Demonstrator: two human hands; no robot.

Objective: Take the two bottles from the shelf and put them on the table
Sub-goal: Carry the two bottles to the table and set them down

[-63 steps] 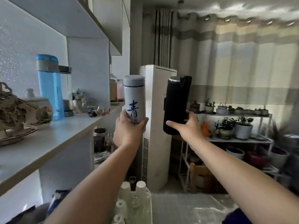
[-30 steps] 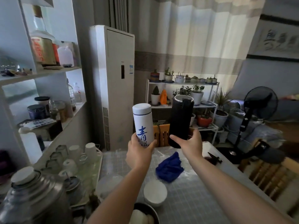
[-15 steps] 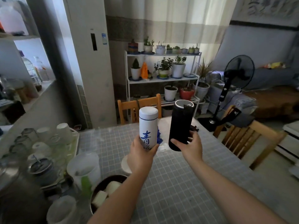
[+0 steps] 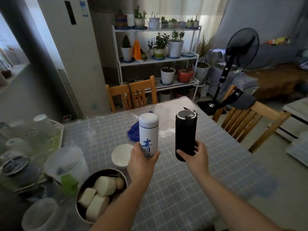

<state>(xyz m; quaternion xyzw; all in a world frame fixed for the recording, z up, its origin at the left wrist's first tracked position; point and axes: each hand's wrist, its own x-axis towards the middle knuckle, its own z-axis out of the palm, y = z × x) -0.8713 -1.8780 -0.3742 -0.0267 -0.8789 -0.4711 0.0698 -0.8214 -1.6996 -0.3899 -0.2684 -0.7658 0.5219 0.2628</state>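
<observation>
- Head view: two bottles, both up in the air over the worktop [image 4: 191,189], neither set down.
- The left hand [image 4: 141,162] is wrapped round the base of the white bottle [image 4: 148,130], which stands upright and bears blue characters.
- The right hand [image 4: 195,157] grips the bottom of the black bottle [image 4: 185,132], upright too, just beside the white one but not touching it.
- One white bowl [image 4: 120,155] sits on the checked cloth left of the hands; I cannot tell what is in it.
- One dark pot [image 4: 100,195] nearer the front edge holds several pale chunks of food.
- One blue cloth [image 4: 133,132] lies bunched behind the white bottle.
- Two wooden chairs: one [image 4: 133,94] at the far end, one [image 4: 246,120] on the right.
- A tray [image 4: 62,132] on the left carries upturned cups, too blurred to count.
- One white rack [image 4: 158,60] beyond the worktop holds many potted plants on three tiers.
</observation>
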